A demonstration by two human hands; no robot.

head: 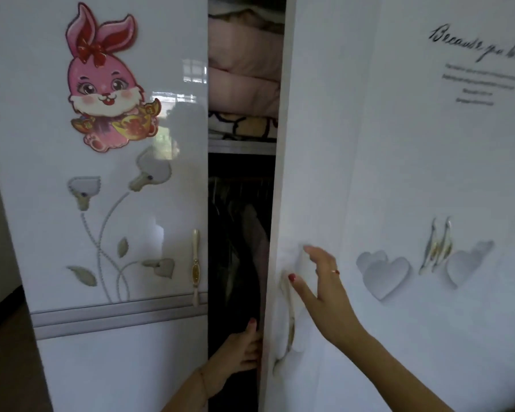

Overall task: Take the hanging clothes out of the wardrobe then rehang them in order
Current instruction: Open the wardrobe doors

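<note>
A white wardrobe stands close in front of me with its right door point(399, 173) partly swung out. Through the narrow gap I see dark hanging clothes point(244, 248) under a rail, dim and hard to tell apart. My left hand point(238, 352) curls around the inner edge of the right door low in the gap. My right hand point(321, 281) is spread with fingers apart, just off the door's front beside its cream handle point(289, 316), holding nothing.
The left door point(116, 203) is closed, with a pink rabbit sticker point(107, 81) and a cream handle point(195, 263). Folded pink bedding point(244, 66) fills the shelf above the rail. Floor shows at far left.
</note>
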